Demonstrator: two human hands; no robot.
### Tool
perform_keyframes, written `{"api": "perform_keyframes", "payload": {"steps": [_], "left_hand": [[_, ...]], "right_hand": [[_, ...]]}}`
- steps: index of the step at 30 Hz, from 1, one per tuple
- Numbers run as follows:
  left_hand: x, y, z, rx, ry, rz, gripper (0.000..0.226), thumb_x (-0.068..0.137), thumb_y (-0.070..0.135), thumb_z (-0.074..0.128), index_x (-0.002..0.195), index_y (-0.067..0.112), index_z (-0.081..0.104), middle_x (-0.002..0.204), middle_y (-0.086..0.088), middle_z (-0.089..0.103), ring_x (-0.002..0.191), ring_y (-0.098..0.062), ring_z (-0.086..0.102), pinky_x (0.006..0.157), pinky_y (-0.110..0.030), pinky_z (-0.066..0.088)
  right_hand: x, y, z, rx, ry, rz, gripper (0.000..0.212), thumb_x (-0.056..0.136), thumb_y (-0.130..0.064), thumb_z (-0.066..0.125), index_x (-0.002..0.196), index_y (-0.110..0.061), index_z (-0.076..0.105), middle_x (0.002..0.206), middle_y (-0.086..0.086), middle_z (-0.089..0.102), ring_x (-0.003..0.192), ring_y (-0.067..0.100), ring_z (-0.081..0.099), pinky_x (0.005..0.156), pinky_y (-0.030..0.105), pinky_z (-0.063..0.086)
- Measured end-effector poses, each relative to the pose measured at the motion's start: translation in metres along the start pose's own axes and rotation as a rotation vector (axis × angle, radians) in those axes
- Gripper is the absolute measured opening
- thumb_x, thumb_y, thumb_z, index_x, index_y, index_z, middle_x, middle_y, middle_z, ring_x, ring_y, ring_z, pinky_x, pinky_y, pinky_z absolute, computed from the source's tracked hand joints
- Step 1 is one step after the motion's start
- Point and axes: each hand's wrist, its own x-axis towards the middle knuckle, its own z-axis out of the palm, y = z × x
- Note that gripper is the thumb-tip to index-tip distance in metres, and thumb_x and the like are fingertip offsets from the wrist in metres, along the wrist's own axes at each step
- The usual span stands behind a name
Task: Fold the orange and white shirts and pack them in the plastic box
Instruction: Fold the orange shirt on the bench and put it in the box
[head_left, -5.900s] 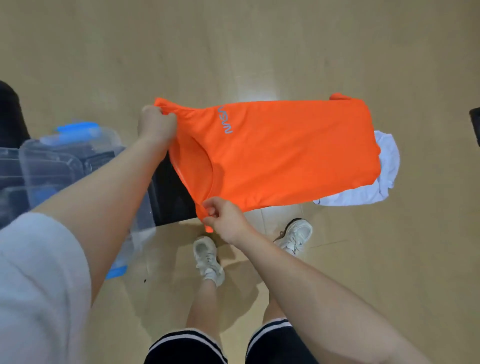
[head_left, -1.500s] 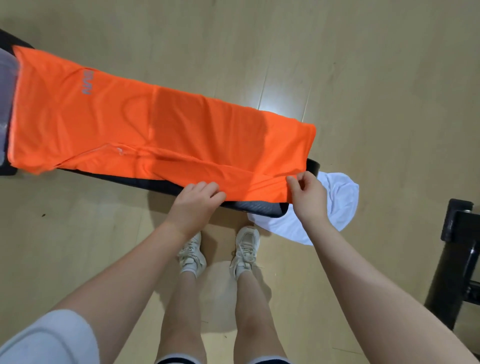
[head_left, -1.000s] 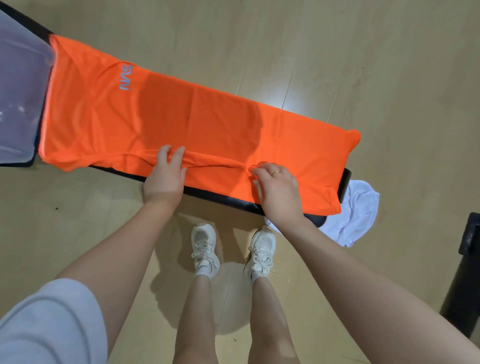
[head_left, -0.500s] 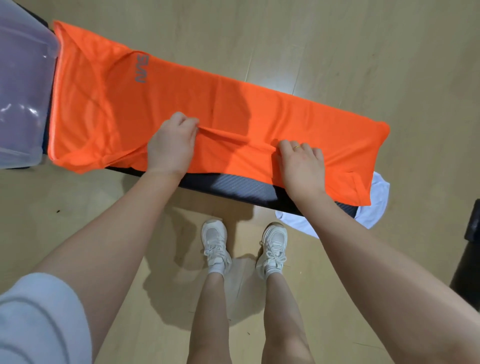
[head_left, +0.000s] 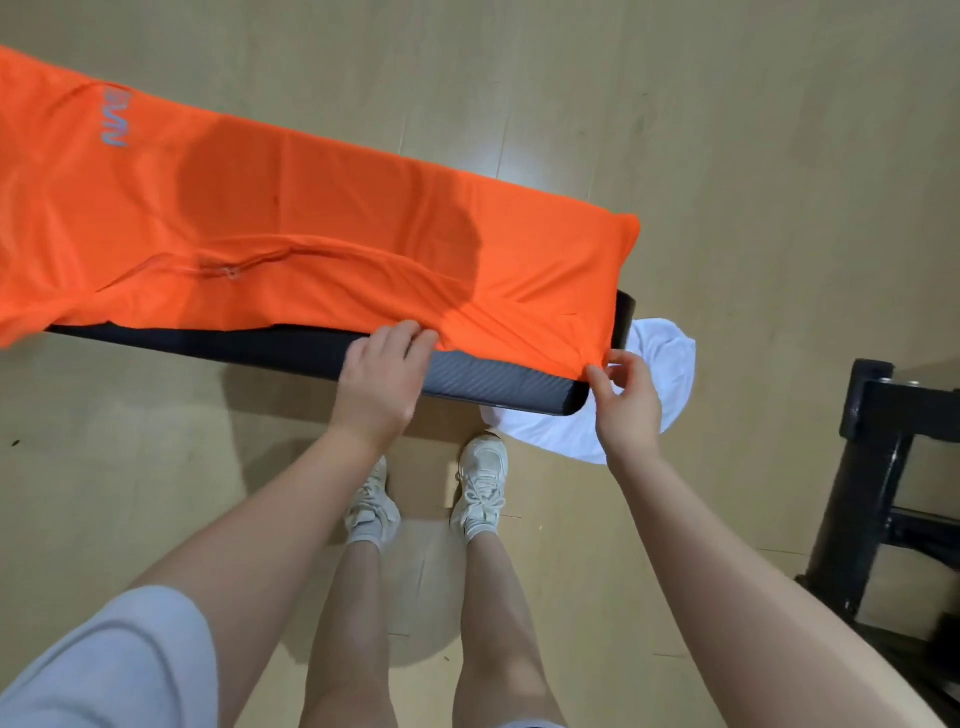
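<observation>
Orange shirt (head_left: 322, 218) lies lengthwise along the black bench (head_left: 498, 382), logo end toward the bench's left end, hem end at its right end. The shirt's near long edge hangs just over the bench's near edge on the left and is bunched up short of it in the middle.

Left hand (head_left: 382, 376): fingers fairly straight, tips on the shirt's near edge mid-bench; whether they are tucked under the cloth I cannot tell. Right hand (head_left: 626, 402): thumb and forefinger pinching the shirt's near hem corner at the bench's near right corner, other fingers loosely spread.

White shirt (head_left: 660, 374) is crumpled on the floor, partly under the bench's right end, unfolded. Box not in view.

Step in hand, as I read it: folding the near long side in toward the centre line.

How to do it well:
- Lift both grip points together so the edge stays straight, not sagging between the hands.
- Lay the fold parallel to the bench's far edge; use the bench edges as a guide.
- There's a ridge and a loose sleeve seam left of centre. Flatten those first or they get trapped in the fold.
- Bench is narrow, so keep tension low or the shirt slides off the near edge.
- Left end is beyond reach of either hand; smooth it after laying the fold.
</observation>
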Motion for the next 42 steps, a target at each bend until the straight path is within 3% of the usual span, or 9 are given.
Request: {"api": "perform_keyframes", "payload": {"steps": [6, 13, 18, 22, 27, 31, 34, 37, 42], "left_hand": [[0.018, -0.008, -0.012, 0.242, 0.007, 0.011, 0.021, 0.070, 0.008, 0.047, 0.084, 0.010, 0.063, 0.077, -0.007, 0.064, 0.070, -0.029, 0.061, 0.062, -0.032, 0.044], [-0.023, -0.003, -0.023, 0.390, -0.002, 0.191, 0.022, 0.061, 0.003, 0.046, 0.070, 0.017, 0.061, 0.066, 0.000, 0.061, 0.059, -0.024, 0.057, 0.060, -0.030, 0.023], [-0.042, -0.004, -0.023, 0.225, -0.103, 0.142, 0.026, 0.051, 0.005, 0.074, 0.072, 0.016, 0.063, 0.065, -0.003, 0.060, 0.052, -0.024, 0.057, 0.046, -0.027, 0.039], [-0.054, -0.028, -0.041, -0.253, -0.008, -0.336, 0.032, 0.083, 0.018, 0.050, 0.114, 0.010, 0.057, 0.101, -0.014, 0.063, 0.083, -0.034, 0.064, 0.067, -0.039, 0.053], [-0.065, -0.105, -0.060, -0.650, 0.068, -0.897, 0.031, 0.093, 0.013, 0.042, 0.122, 0.008, 0.051, 0.117, -0.012, 0.056, 0.100, -0.027, 0.054, 0.086, -0.032, 0.040], [-0.062, -0.172, -0.065, -0.974, 0.240, -1.269, 0.042, 0.092, 0.022, 0.047, 0.131, 0.009, 0.039, 0.103, -0.009, 0.057, 0.102, -0.033, 0.059, 0.094, -0.049, 0.047], [-0.055, -0.219, -0.063, -1.201, 0.343, -1.550, 0.052, 0.089, 0.034, 0.052, 0.133, 0.012, 0.037, 0.128, -0.018, 0.054, 0.118, -0.038, 0.054, 0.100, -0.052, 0.044], [-0.050, -0.256, -0.063, -1.433, 0.394, -1.742, 0.035, 0.088, 0.035, 0.055, 0.110, 0.009, 0.054, 0.107, -0.015, 0.065, 0.093, -0.029, 0.064, 0.080, -0.039, 0.052], [-0.049, -0.280, -0.078, -1.466, 0.384, -1.759, 0.022, 0.090, 0.015, 0.055, 0.069, 0.013, 0.048, 0.061, -0.002, 0.048, 0.050, -0.009, 0.046, 0.039, -0.017, 0.038]], "right_hand": [[0.022, -0.005, -0.008, 0.003, -0.149, -0.050, 0.015, 0.088, -0.018, 0.053, 0.073, -0.015, 0.051, 0.068, -0.004, 0.049, 0.062, 0.011, 0.042, 0.060, 0.024, 0.034], [0.012, 0.006, -0.037, -0.186, -0.259, -0.016, 0.027, 0.087, -0.019, 0.053, 0.061, -0.022, 0.045, 0.065, -0.004, 0.051, 0.070, 0.019, 0.049, 0.069, 0.032, 0.037], [-0.018, -0.003, -0.023, -0.594, -0.186, 0.006, 0.019, 0.086, -0.019, 0.050, 0.100, -0.011, 0.059, 0.107, 0.011, 0.060, 0.105, 0.034, 0.054, 0.087, 0.042, 0.041], [-0.049, -0.047, 0.020, -0.627, -0.131, -0.396, 0.028, 0.088, -0.013, 0.048, 0.114, -0.008, 0.054, 0.117, 0.017, 0.054, 0.106, 0.038, 0.048, 0.084, 0.043, 0.039], [-0.091, -0.109, 0.117, -0.603, -0.386, -0.785, 0.023, 0.089, -0.020, 0.049, 0.105, -0.012, 0.063, 0.111, 0.014, 0.058, 0.099, 0.037, 0.053, 0.082, 0.042, 0.043], [-0.106, -0.151, 0.192, -0.656, -0.379, -0.903, 0.025, 0.091, -0.023, 0.048, 0.108, -0.012, 0.063, 0.116, 0.012, 0.058, 0.100, 0.036, 0.052, 0.080, 0.041, 0.040], [-0.106, -0.171, 0.231, -0.814, -0.373, -0.921, 0.028, 0.091, -0.026, 0.049, 0.113, -0.012, 0.058, 0.124, 0.010, 0.053, 0.110, 0.034, 0.049, 0.083, 0.042, 0.038], [-0.099, -0.174, 0.252, -1.002, -0.369, -0.922, 0.037, 0.084, -0.027, 0.058, 0.117, -0.012, 0.055, 0.130, 0.009, 0.054, 0.109, 0.032, 0.053, 0.081, 0.039, 0.042], [-0.101, -0.188, 0.252, -1.130, -0.290, -0.956, 0.031, 0.062, -0.020, 0.079, 0.088, -0.014, 0.065, 0.094, 0.006, 0.071, 0.072, 0.026, 0.066, 0.058, 0.027, 0.047]]}}
